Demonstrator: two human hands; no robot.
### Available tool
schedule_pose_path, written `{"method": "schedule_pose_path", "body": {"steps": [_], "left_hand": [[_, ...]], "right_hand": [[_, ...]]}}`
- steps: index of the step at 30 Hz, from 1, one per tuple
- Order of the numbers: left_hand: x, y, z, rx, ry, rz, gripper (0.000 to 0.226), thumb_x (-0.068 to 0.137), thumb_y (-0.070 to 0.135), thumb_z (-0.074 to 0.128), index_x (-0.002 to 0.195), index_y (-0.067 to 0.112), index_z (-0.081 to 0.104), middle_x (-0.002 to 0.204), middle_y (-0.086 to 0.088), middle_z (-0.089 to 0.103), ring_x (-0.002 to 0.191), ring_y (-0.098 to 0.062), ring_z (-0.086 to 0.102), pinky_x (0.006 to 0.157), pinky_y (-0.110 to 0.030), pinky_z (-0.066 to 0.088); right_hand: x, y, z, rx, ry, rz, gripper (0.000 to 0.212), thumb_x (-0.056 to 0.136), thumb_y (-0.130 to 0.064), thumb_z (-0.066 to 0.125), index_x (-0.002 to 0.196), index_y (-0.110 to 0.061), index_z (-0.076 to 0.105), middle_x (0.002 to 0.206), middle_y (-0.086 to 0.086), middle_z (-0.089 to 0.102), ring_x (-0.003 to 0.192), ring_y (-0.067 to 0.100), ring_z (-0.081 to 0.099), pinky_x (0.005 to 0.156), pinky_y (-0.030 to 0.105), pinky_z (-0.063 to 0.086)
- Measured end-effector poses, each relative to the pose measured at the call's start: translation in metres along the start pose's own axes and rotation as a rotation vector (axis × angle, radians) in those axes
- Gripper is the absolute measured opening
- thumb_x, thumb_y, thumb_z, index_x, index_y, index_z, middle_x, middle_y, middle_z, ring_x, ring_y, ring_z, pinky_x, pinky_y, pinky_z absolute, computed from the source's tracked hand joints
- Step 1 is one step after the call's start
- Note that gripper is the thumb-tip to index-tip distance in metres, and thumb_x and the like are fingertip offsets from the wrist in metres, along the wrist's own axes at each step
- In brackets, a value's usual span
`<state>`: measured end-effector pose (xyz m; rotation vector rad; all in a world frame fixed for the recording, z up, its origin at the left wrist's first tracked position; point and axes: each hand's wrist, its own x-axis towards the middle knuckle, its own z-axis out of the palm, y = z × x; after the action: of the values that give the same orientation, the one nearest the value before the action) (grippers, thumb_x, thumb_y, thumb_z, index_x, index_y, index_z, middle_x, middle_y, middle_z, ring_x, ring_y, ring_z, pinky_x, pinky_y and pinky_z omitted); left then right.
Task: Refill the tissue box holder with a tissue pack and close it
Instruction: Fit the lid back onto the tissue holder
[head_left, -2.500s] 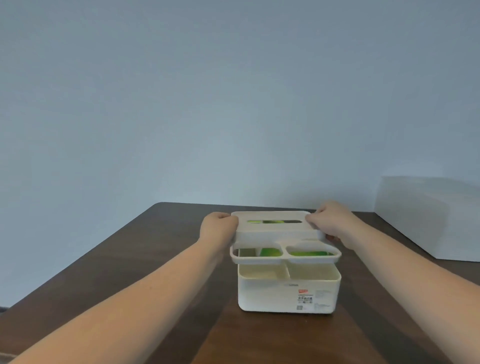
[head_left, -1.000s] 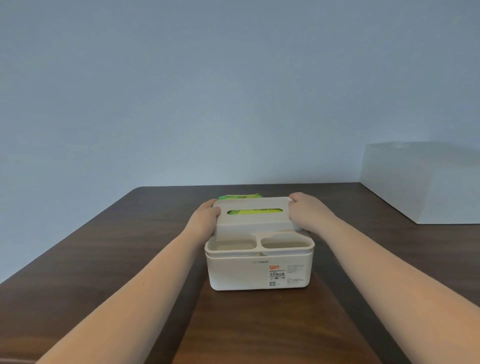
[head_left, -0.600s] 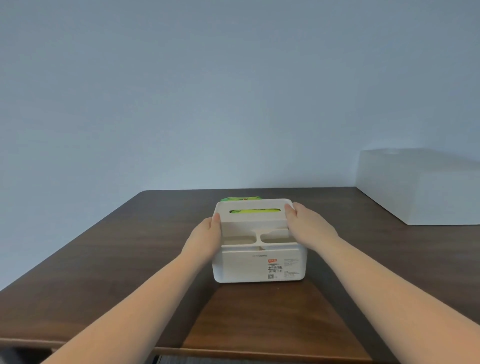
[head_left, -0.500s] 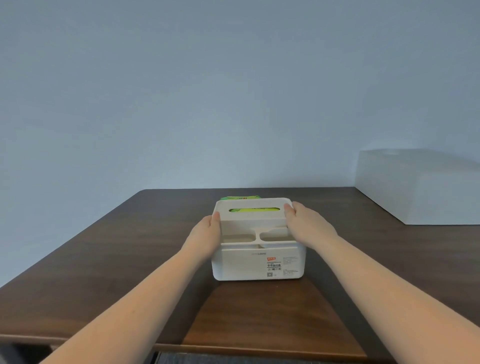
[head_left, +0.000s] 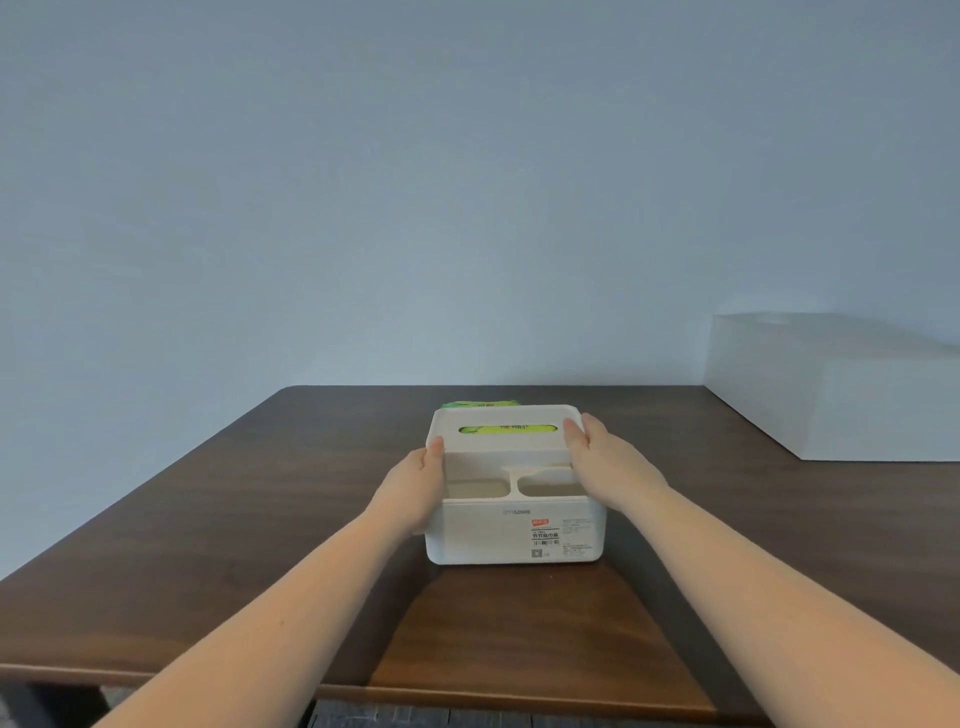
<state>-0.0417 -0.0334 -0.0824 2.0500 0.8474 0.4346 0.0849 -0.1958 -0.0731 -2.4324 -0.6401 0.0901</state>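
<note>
A white tissue box holder (head_left: 483, 535) stands on the dark wooden table (head_left: 218, 545), its lid (head_left: 506, 415) seated down on the body. A green tissue pack (head_left: 506, 429) shows through the lid's slot. Another green pack (head_left: 480, 404) peeks out just behind the holder. My left hand (head_left: 415, 483) presses flat against the holder's left side, fingertips at the lid's edge. My right hand (head_left: 605, 462) lies against the right side in the same way. Two empty front compartments (head_left: 550, 486) sit between my hands.
A large white box (head_left: 841, 384) stands at the table's far right, against the blue-grey wall. The table's near edge (head_left: 467, 696) runs below my forearms.
The lid has come down from its raised position onto the holder. My hands slid from the lid's ends to the holder's sides, and the view drew back a little.
</note>
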Motion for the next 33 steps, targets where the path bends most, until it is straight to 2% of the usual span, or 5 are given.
{"method": "schedule_pose_path", "body": {"steps": [3, 6, 9, 21, 33], "left_hand": [[0.0, -0.008, -0.005, 0.057, -0.063, -0.015, 0.043, 0.097, 0.05, 0.026, 0.103, 0.017, 0.054, 0.1, -0.008, 0.059, 0.087, -0.032, 0.061, 0.081, -0.038, 0.056], [0.003, -0.016, -0.01, 0.186, -0.094, 0.008, 0.039, 0.094, 0.042, 0.032, 0.092, 0.011, 0.055, 0.081, -0.01, 0.057, 0.063, -0.028, 0.05, 0.062, -0.032, 0.042], [0.0, -0.015, -0.013, 0.303, -0.082, 0.005, 0.037, 0.09, 0.034, 0.03, 0.079, 0.01, 0.056, 0.068, -0.006, 0.067, 0.059, -0.028, 0.059, 0.072, -0.033, 0.053], [0.001, -0.017, -0.006, 0.336, 0.051, 0.088, 0.03, 0.087, 0.022, 0.038, 0.06, 0.01, 0.045, 0.054, -0.005, 0.058, 0.051, -0.024, 0.053, 0.062, -0.031, 0.044], [0.018, 0.025, 0.04, 0.331, 0.028, 0.211, 0.033, 0.084, 0.019, 0.041, 0.052, 0.011, 0.04, 0.056, -0.006, 0.05, 0.065, -0.03, 0.05, 0.06, -0.031, 0.036]], "right_hand": [[-0.012, -0.001, -0.01, 0.089, -0.088, 0.005, 0.061, 0.098, -0.055, 0.019, 0.153, -0.028, 0.013, 0.15, 0.005, 0.042, 0.131, 0.03, 0.046, 0.094, 0.041, 0.045], [-0.022, 0.006, -0.02, 0.191, -0.185, 0.047, 0.05, 0.096, -0.054, 0.029, 0.141, -0.032, 0.031, 0.12, 0.007, 0.062, 0.088, 0.029, 0.067, 0.063, 0.035, 0.057], [-0.027, 0.017, -0.028, 0.11, -0.26, 0.082, 0.044, 0.092, -0.054, 0.039, 0.122, -0.025, 0.051, 0.083, 0.008, 0.064, 0.054, 0.021, 0.059, 0.039, 0.018, 0.033], [-0.034, 0.009, -0.015, 0.176, -0.182, 0.16, 0.021, 0.075, -0.001, 0.038, 0.062, -0.001, 0.055, 0.058, 0.019, 0.062, 0.045, 0.025, 0.045, 0.041, 0.022, 0.031], [-0.006, 0.055, -0.055, 0.16, -0.037, 0.188, 0.016, 0.068, 0.006, 0.043, 0.065, -0.004, 0.054, 0.058, 0.02, 0.062, 0.047, 0.03, 0.059, 0.058, 0.032, 0.052]]}}
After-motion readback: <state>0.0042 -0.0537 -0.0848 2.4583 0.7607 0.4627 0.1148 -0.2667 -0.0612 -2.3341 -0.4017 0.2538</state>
